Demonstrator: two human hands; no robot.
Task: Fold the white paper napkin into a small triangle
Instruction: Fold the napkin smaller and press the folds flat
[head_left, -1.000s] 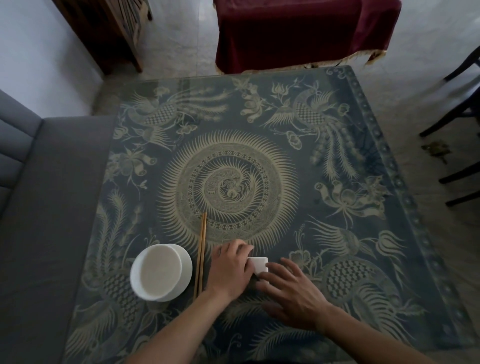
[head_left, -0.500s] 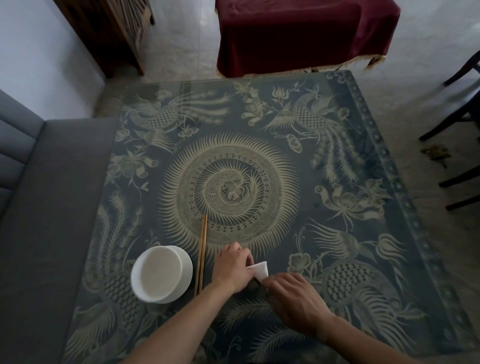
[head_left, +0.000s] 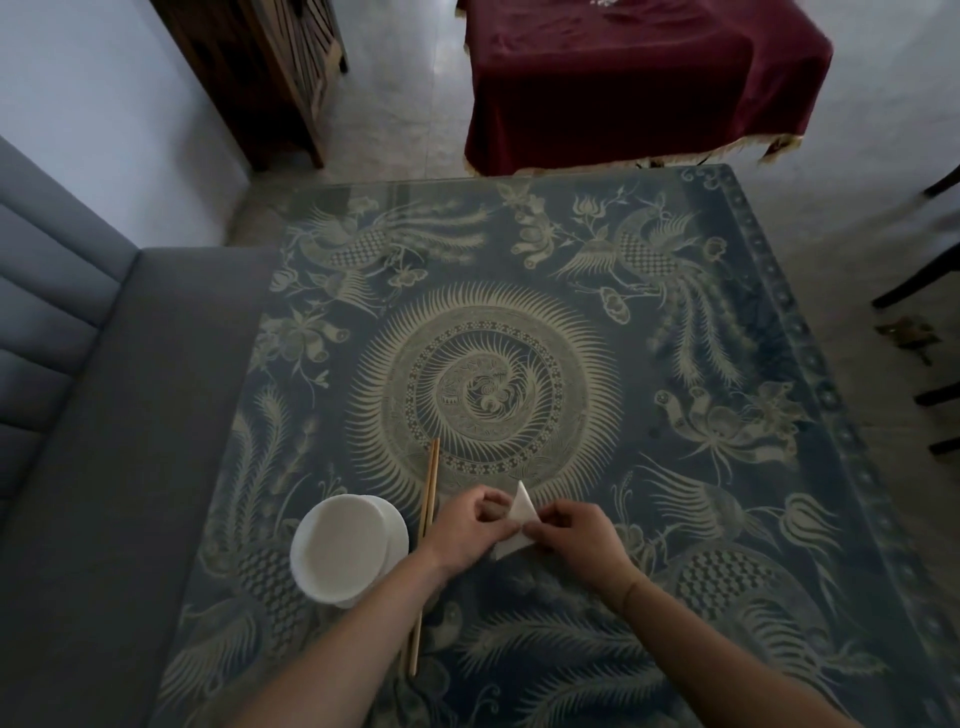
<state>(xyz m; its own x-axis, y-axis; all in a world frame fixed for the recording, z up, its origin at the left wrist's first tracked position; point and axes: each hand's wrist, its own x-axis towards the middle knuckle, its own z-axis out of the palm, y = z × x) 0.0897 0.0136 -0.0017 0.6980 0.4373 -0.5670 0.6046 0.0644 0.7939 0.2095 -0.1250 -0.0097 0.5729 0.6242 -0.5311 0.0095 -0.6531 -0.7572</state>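
The white paper napkin (head_left: 521, 512) is a small folded piece with one pointed corner sticking up, held between both hands near the table's front. My left hand (head_left: 467, 532) pinches its left side with curled fingers. My right hand (head_left: 576, 535) pinches the right side, thumb and fingers meeting at the napkin's middle. The lower part of the napkin shows under my fingers; the rest is hidden by them.
A white bowl (head_left: 345, 551) stands left of my left hand. A pair of wooden chopsticks (head_left: 425, 551) lies between the bowl and my hands. The patterned blue table (head_left: 701, 415) stretches ahead. A grey sofa (head_left: 104, 415) borders the left; dark chair legs (head_left: 930, 275) stand at right.
The napkin lay flat under my hands a second ago. Both hands have lifted it and turned a corner up, so it now shows a pointed tip.
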